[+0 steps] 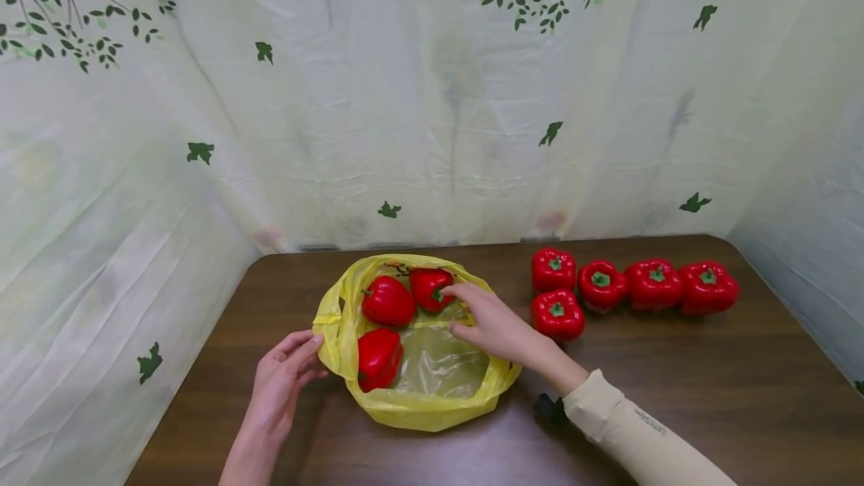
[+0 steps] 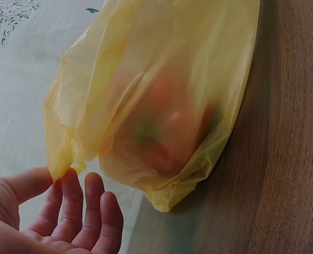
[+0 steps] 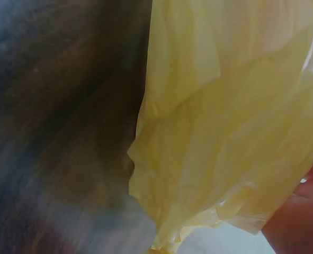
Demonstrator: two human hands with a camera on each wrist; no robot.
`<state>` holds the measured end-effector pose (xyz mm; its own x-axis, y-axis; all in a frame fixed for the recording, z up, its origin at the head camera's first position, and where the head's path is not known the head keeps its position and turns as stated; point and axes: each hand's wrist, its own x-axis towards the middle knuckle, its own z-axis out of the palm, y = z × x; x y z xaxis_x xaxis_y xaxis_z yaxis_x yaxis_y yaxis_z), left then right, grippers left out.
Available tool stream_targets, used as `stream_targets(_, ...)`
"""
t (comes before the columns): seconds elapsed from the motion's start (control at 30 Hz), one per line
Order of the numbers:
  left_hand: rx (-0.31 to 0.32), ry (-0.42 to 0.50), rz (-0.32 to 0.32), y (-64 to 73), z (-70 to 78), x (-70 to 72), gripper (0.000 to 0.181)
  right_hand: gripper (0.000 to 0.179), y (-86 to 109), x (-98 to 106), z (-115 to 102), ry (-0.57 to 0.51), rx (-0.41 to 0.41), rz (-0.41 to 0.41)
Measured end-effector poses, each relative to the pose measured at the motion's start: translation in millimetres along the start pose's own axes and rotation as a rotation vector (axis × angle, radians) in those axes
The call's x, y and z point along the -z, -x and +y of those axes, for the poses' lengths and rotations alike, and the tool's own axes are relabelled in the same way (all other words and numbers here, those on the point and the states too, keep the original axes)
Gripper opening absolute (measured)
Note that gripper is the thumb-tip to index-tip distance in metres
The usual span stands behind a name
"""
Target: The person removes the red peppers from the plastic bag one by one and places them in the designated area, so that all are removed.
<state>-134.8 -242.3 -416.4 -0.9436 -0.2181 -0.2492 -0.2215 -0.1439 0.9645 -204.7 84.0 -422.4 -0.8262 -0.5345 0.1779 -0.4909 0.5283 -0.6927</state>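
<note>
A yellow plastic bag stands with its mouth spread wide on the table. Three red bell peppers lie inside: one upper left, one lower left and one at the back. My left hand pinches the bag's left rim between thumb and fingertips, as the left wrist view also shows. Through the bag's wall there, a pepper shows dimly. My right hand reaches over the right rim into the bag, fingertips at the back pepper's stem and thumb apart. In the right wrist view the bag covers most of that hand.
Several more red bell peppers stand to the right of the bag, most in a row, with one pepper in front of the row's left end. The brown wooden table ends at a leaf-printed curtain.
</note>
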Motion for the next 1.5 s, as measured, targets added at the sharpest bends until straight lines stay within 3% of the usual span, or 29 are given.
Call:
stream_targets(0.3,0.003,0.005,0.000,0.1,0.7,-1.7,0.009,0.051,-9.2,-6.0,8.6,-0.012,-0.015,-0.056)
stream_targets(0.53,0.009,0.000,0.005,-0.9,-0.8,-2.4,0.009,0.055,-15.7,-10.9,13.3,-0.107,-0.047,-0.120)
stream_targets(0.67,0.001,0.004,0.000,-1.2,-1.9,-2.7,0.008,0.057,-16.2,-12.2,13.3,-0.155,-0.072,-0.118)
stream_targets(0.9,-0.003,0.009,0.001,-1.1,-3.6,-2.4,0.005,0.052,-10.6,-19.0,11.4,-0.209,-0.076,-0.125)
stream_targets(1.07,0.002,0.004,0.004,-1.1,-4.3,-1.8,0.005,0.046,-5.0,-21.0,5.5,-0.186,-0.061,-0.150)
stream_targets(1.5,0.011,-0.004,0.000,-0.8,-1.1,-0.8,0.011,0.042,9.4,-17.9,-7.9,-0.193,-0.058,-0.260)
